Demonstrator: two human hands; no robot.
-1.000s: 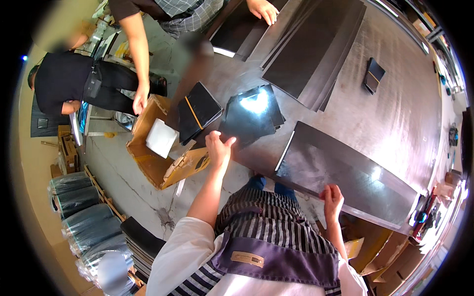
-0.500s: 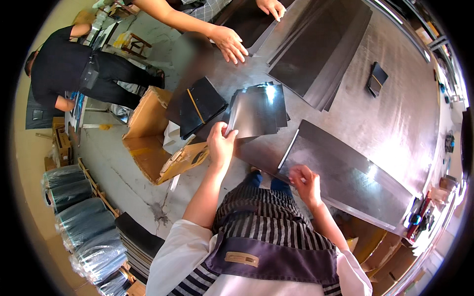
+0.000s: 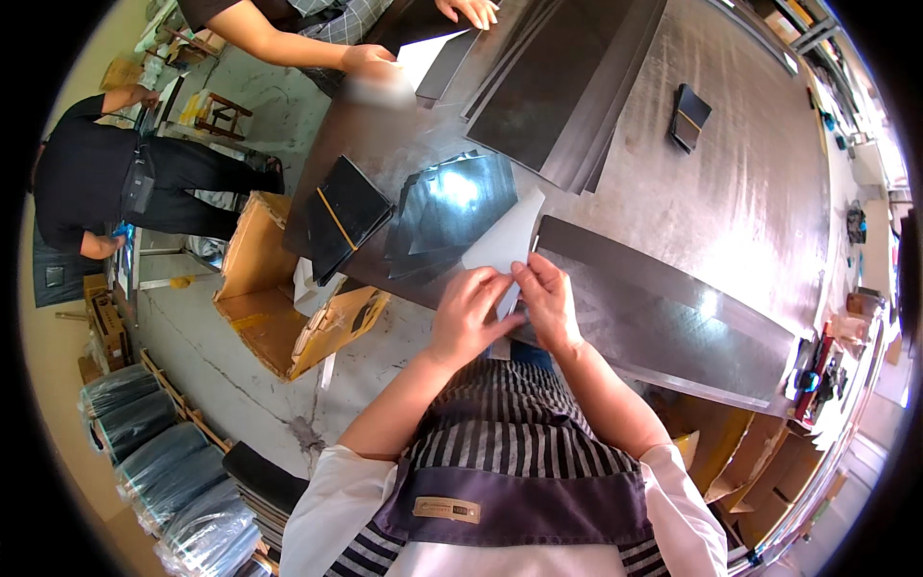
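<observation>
A thin sheet with a pale grey-white face (image 3: 508, 234) is pinched along its near edge by both hands, tilted up above the table's near edge. My left hand (image 3: 471, 315) grips its left part with fingertips and thumb. Beside it, almost touching, my right hand (image 3: 546, 300) pinches the same edge. Just beyond lies a loose, fanned stack of glossy dark sheets (image 3: 447, 207). Left of that stack sits a black bundle (image 3: 344, 216) with a tan band around it. A long dark sheet (image 3: 663, 308) lies to the right of my hands.
Across the metal table (image 3: 740, 192) are long dark strips (image 3: 567, 91) and a small banded black bundle (image 3: 689, 117). A co-worker's hands (image 3: 467, 12) handle a sheet at the far edge. An open cardboard box (image 3: 255, 322) stands left; another person (image 3: 96, 178) works farther off.
My left hand has lifted the sheet off the stack and brought it right, its pale face now showing. My right hand has come up onto its edge. The co-worker's sheet now shows white.
</observation>
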